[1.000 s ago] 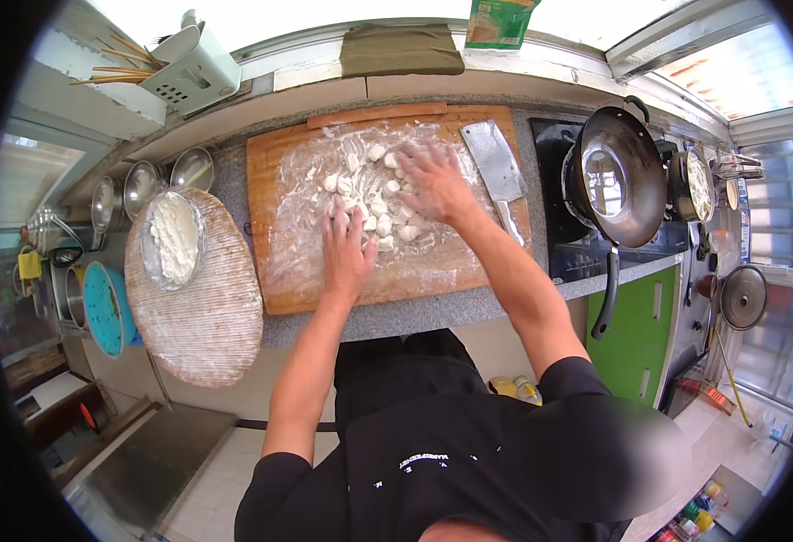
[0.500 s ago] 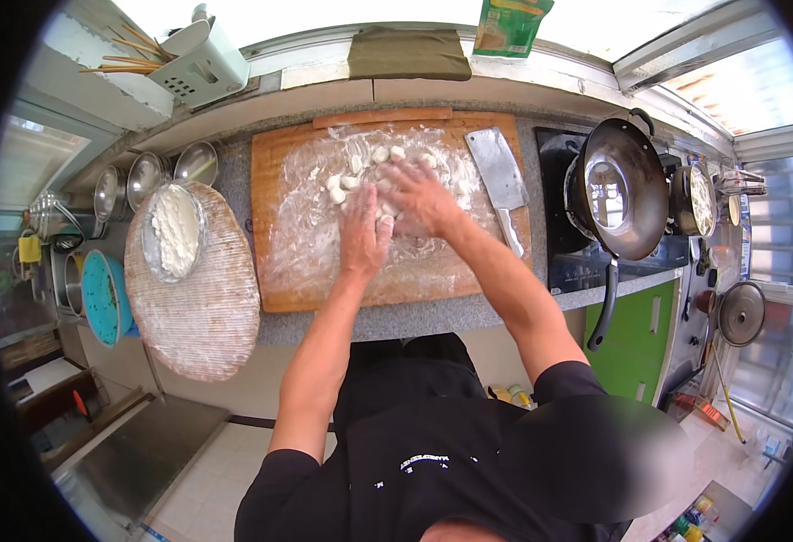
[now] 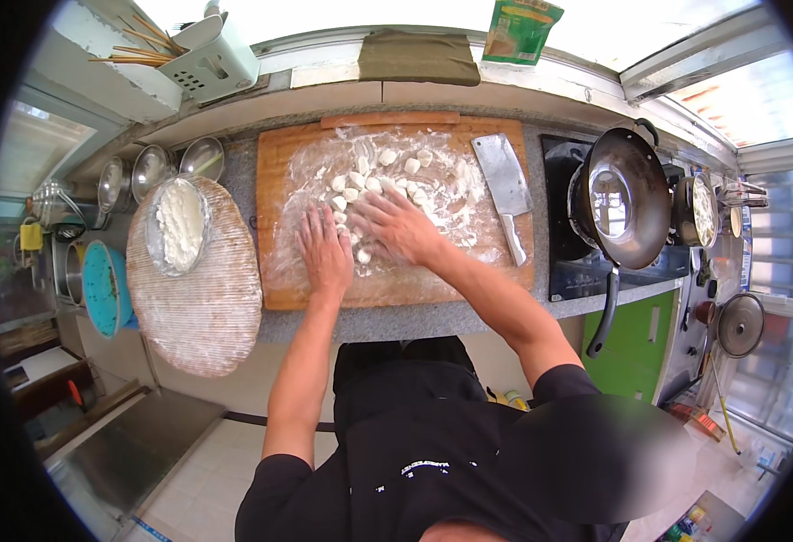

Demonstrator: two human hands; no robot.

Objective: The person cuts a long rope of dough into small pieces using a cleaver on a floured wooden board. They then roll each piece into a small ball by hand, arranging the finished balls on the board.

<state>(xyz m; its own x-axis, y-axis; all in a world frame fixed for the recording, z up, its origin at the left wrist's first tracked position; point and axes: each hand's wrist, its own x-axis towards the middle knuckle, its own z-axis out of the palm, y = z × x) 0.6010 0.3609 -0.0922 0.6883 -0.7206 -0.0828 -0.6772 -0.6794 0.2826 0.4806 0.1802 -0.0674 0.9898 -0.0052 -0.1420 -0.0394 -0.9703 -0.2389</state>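
Note:
Several small white dough pieces (image 3: 387,157) lie in loose flour on a wooden board (image 3: 275,163). My left hand (image 3: 326,249) rests palm down at the near left side of the pieces, its fingers stretched out. Beside it, my right hand (image 3: 393,226) lies flat over the near part of the cluster with fingers spread, and hides some pieces under it. Both hands are dusted with flour and neither grips anything. A cleaver (image 3: 502,176) lies on the right side of the board, its handle toward me.
Left of the board, a bowl of flour (image 3: 180,226) stands on a round ridged tray (image 3: 193,316). Metal bowls (image 3: 151,169) and a turquoise basin (image 3: 103,289) are further left. A wok (image 3: 627,199) sits on the stove at right, its handle toward me, with a pot (image 3: 699,212) beyond.
My left hand has moved left and a little nearer, away from the right. The right hand has slid left and nearer, and more dough pieces show beyond it, spread apart.

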